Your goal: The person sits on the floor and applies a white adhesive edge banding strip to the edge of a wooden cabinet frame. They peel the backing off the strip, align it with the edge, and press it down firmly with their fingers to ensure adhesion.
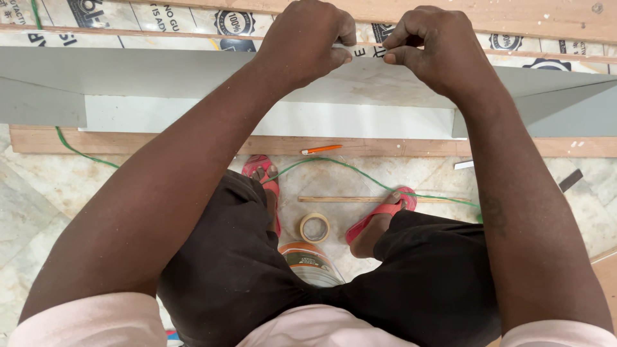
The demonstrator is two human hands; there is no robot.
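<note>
Both of my hands are up at the far edge of a long grey panel point(160, 71) that lies across wooden boards. My left hand point(307, 40) is closed with thumb and fingers pinching the panel's top edge. My right hand point(432, 46) pinches the same edge right beside it, the two thumbs almost touching. A white glossy face point(270, 117) of the panel hangs down toward me. What lies under my fingers at the edge is hidden.
On the marble floor between my red sandals point(380, 212) lie a roll of tape point(315, 227), a thin wooden stick point(347, 199), a green cord point(334, 166) and a tin can point(310, 262). An orange pen point(321, 149) rests on the wooden board point(128, 142).
</note>
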